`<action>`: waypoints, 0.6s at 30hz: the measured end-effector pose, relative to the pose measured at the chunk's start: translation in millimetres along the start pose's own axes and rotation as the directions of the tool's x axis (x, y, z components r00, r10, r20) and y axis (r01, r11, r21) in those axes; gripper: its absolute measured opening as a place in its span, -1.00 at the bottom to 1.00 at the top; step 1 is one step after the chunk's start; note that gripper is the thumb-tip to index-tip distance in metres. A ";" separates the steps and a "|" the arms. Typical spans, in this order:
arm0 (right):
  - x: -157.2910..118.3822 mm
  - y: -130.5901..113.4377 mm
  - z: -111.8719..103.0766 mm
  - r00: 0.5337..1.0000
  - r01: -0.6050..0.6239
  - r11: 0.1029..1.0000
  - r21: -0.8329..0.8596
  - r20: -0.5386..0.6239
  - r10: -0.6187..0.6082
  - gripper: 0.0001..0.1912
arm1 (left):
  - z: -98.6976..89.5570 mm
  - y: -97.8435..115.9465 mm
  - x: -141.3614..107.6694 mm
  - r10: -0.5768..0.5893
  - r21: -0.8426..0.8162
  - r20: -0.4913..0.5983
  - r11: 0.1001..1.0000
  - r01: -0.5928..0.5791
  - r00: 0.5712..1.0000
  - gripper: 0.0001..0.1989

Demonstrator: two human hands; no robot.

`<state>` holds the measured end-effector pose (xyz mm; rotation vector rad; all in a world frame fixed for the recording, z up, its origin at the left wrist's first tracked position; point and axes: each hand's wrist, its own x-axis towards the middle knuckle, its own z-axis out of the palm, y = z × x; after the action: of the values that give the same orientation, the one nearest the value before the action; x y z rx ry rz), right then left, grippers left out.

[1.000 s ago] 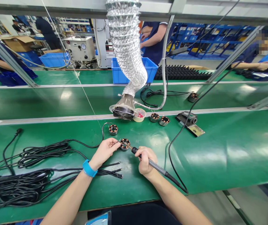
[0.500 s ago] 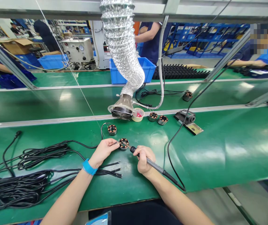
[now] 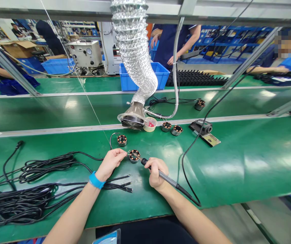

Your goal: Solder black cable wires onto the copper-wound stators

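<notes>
My right hand [image 3: 157, 171] is wrapped round the handle of a grey and black soldering iron [image 3: 168, 177]. The iron's tip reaches the inside of a round coil part [image 3: 134, 156] with copper windings, which lies on the green table. Just left of that part, my left hand [image 3: 112, 162], with a blue band at the wrist, pinches a thin wire end beside its rim. A second coil part [image 3: 121, 140] with a black lead sits slightly behind. Black cables [image 3: 41, 203] with bared ends lie to the left, partly under my left wrist.
A fume duct [image 3: 134, 113] hangs over the table's back part. Near it are a round tub [image 3: 150, 124], two more coil parts [image 3: 171, 128] and an iron stand [image 3: 204, 130]. The iron's cord loops at the right. People stand or sit beyond the rail.
My left hand has moved slightly left, away from the coil part. My right hand and the iron have hardly moved. Behind, a person has shifted and a distant coil part has moved left.
</notes>
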<state>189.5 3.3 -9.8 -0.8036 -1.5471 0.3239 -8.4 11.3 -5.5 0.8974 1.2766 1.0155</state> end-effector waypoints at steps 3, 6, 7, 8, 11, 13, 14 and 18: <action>-0.3 0.1 0.3 1.000 0.003 1.000 0.006 0.004 -0.003 -0.59 | 5.1 1.5 -1.8 0.009 0.038 -0.045 0.999 -0.007 0.999 -0.60; -0.8 -0.1 0.5 1.000 -0.006 1.000 -0.004 0.011 0.006 -0.58 | 9.5 4.2 -4.4 0.015 0.055 -0.056 0.998 -0.012 0.998 -0.58; -1.0 -0.2 0.6 1.000 -0.013 1.000 -0.011 0.011 0.013 -0.58 | 10.3 4.9 -5.1 0.016 0.057 -0.056 0.998 -0.012 0.998 -0.58; -1.2 -0.4 0.8 1.000 -0.019 1.000 -0.016 0.009 0.019 -0.57 | 10.8 5.4 -5.6 0.015 0.060 -0.056 0.998 -0.012 0.998 -0.58; -1.4 -0.6 1.5 1.000 -0.029 0.999 -0.017 0.008 0.029 -0.57 | 10.2 5.0 -5.8 0.011 0.068 -0.059 0.998 -0.007 0.998 -0.58; -1.1 -0.5 1.9 1.000 -0.022 1.000 -0.010 0.014 0.022 -0.57 | 8.8 3.4 -5.1 0.010 0.068 -0.059 0.998 -0.006 0.998 -0.58; -0.8 -0.4 2.0 1.000 -0.017 1.000 -0.006 0.017 0.017 -0.58 | 7.8 2.4 -4.6 0.009 0.066 -0.054 0.998 -0.005 0.999 -0.58; 0.4 -0.1 1.9 1.000 -0.006 1.000 0.010 0.022 0.006 -0.59 | 4.0 -1.3 -2.3 -0.001 0.047 0.005 0.999 0.001 1.000 -0.59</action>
<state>187.7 4.0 -9.7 -0.7997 -1.5625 0.3454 -4.4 8.8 -5.5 0.9346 1.3012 0.9851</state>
